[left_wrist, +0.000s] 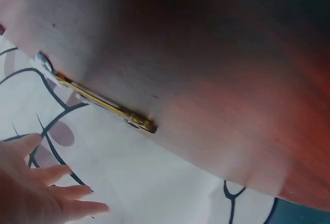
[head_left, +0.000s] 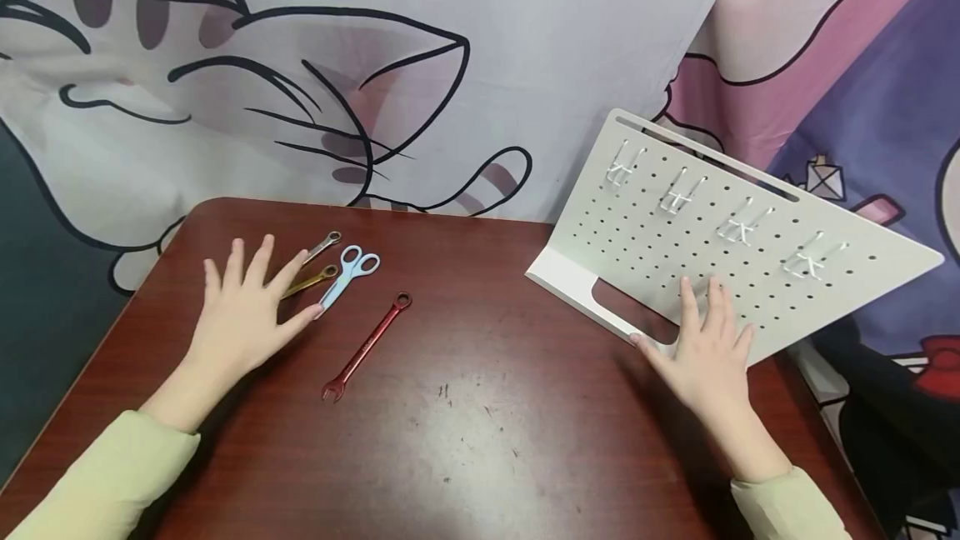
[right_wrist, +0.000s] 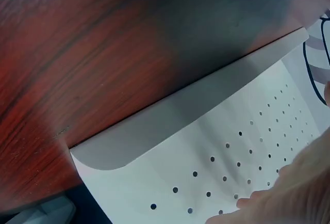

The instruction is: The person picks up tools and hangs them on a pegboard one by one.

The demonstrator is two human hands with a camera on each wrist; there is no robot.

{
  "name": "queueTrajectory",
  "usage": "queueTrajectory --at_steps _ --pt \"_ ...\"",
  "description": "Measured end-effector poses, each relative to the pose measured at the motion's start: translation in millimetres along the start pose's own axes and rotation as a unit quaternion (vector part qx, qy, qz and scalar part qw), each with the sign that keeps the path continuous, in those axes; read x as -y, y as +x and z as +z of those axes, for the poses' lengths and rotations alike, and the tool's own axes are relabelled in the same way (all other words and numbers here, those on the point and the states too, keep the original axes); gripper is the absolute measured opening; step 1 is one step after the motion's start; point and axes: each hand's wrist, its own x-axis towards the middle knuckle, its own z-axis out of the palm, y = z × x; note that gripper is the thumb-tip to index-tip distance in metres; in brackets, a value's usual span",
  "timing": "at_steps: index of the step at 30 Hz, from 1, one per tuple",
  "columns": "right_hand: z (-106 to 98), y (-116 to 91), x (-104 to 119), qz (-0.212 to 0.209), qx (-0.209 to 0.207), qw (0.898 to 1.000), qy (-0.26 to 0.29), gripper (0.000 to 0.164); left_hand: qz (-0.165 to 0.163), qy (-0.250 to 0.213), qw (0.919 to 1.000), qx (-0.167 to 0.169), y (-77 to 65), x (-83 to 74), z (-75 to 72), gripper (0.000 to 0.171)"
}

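My left hand (head_left: 242, 311) is spread with straight fingers over the left of the table, empty. Partly hidden behind its fingers lie a silver wrench (head_left: 324, 245) and a gold wrench (head_left: 311, 281). Light-blue scissors (head_left: 347, 277) lie beside them, handles pointing away, close to the thumb tip in the head view. To their right is a red combination wrench (head_left: 366, 348), set diagonally. My right hand (head_left: 708, 361), fingers extended and holding nothing, overlaps the lower part of a white pegboard (head_left: 637, 227). In the right wrist view that hand (right_wrist: 291, 193) also appears before the perforated panel.
Several clear hooks (head_left: 678, 197) run in a row along the upper pegboard, which leans back on a folded base lip (head_left: 573, 286). A reddish-brown table (head_left: 465, 457) carries everything. Behind it hangs a cartoon-cat curtain (head_left: 585, 48).
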Motion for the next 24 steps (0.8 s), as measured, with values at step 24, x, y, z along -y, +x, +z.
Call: queueTrajectory --at_steps 24 --pt "-25.2 -4.3 0.6 0.024 -0.244 0.959 0.142 0.073 0.125 -0.071 0.9894 -0.021 105.6 -79.6 9.9 0.064"
